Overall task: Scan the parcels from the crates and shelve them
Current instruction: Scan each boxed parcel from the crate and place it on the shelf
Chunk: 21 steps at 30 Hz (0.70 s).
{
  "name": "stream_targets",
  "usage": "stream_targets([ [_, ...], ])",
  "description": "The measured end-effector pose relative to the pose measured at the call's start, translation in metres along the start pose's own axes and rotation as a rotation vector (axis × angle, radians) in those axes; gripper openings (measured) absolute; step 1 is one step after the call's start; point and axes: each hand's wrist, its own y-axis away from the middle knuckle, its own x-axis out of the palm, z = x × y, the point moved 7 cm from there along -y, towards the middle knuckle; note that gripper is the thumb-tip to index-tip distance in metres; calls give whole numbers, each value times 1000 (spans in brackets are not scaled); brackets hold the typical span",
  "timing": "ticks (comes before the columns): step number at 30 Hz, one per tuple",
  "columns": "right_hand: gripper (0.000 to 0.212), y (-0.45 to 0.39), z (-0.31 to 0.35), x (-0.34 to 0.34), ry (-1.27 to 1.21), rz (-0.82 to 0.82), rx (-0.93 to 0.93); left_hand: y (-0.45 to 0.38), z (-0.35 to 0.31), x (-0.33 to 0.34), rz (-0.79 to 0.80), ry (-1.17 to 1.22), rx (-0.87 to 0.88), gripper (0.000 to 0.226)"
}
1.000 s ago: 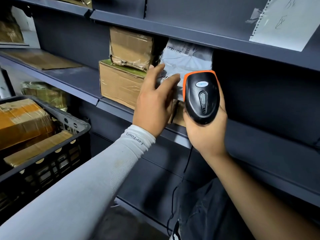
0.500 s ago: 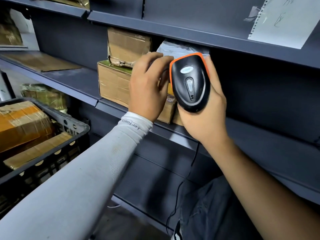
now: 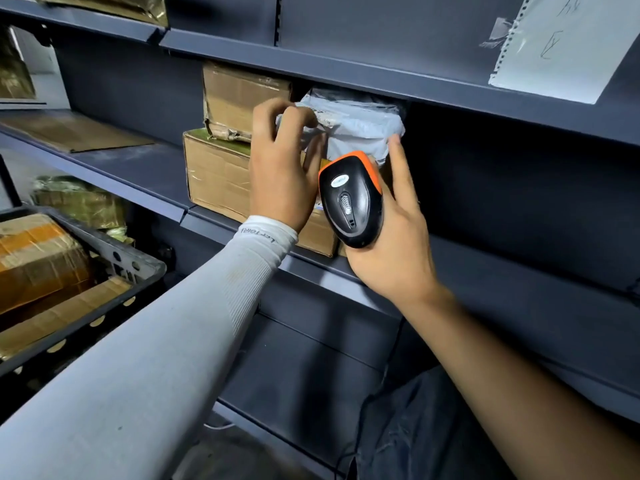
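A grey plastic parcel [image 3: 356, 128] is seen on the middle shelf [image 3: 485, 271], resting on top of a low cardboard box [image 3: 320, 233] and just under the shelf above. Its left end is pinched by the curled fingers of the left hand [image 3: 280, 171], whose arm is covered by a pale ribbed sleeve [image 3: 194, 327]. The parcel's right side is touched by the straight index finger of the right hand [image 3: 398, 244], while a black and orange scanner [image 3: 349, 199] is cradled in that palm, held by the thumb and lower fingers; its cable is seen hanging down below the shelf. To the left of the parcel, a small brown box [image 3: 239, 98] is stacked on a larger brown box [image 3: 218, 174]. A dark crate [image 3: 135, 268] at lower left is filled with taped cardboard parcels [image 3: 38, 258]. A perforated sheet of paper [image 3: 561, 46] is taped to the upper shelf edge at top right
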Motion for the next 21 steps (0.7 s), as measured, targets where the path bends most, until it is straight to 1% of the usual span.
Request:
stream_targets([
  [2,86,-2,-5,2,49,-12,52,1,0,3,21,4,13,10],
  [4,92,-3,-10,3,88,-4,96,4,-1,8,74,-26,76,13],
  [7,96,-5,-16,4,86,8,110,16,0,15,173,-228,222,35],
  [9,94,-7,-20,3,64,-6,107,27,1,19,240,-377,282,51],
  [10,93,-8,-22,3,56,-12,102,31,3,22,262,-427,302,55],
  [14,94,-9,-27,8,45,26,72,35,11,35,276,-535,303,65],
  [16,92,-12,-26,8,51,12,40,34,16,41,275,-569,301,70],
  [18,89,-16,-25,9,55,-11,0,33,19,46,275,-600,300,72],
  [21,87,-22,-28,13,86,3,-19,30,25,54,280,-636,288,71],
])
